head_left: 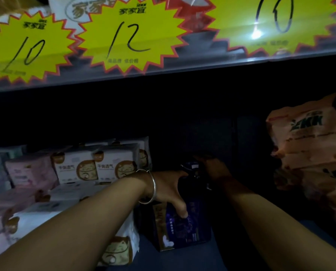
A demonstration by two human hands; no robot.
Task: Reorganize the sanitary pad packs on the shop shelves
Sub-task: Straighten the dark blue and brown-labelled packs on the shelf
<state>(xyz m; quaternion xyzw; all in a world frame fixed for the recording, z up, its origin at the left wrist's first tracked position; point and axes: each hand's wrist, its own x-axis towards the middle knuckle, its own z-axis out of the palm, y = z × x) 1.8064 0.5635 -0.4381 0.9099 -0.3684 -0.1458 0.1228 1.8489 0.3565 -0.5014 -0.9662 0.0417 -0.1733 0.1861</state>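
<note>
**Dark lower shelf, both hands on the purple pack**

The lower shelf [182,259] sits in deep shadow under a shelf edge hung with yellow starburst price tags [128,36] marked 10, 12, 10.

Far left: pink packs [29,173], then white packs with a cat print [75,171], faces outward and butted together, presumably so the labels read from the aisle.

Centre: your left hand [167,189], bangle [149,186] at the wrist, curls over the dark purple pack [182,227], thumb pressed on its front face. The pack stands just beside the white row, in the gap.

Your right hand [217,171] reaches to the pack's far top end; too dark to tell whether it grips. Likely you steady both ends to seat it square.

Far right: orange packs [308,145], well apart.
</note>
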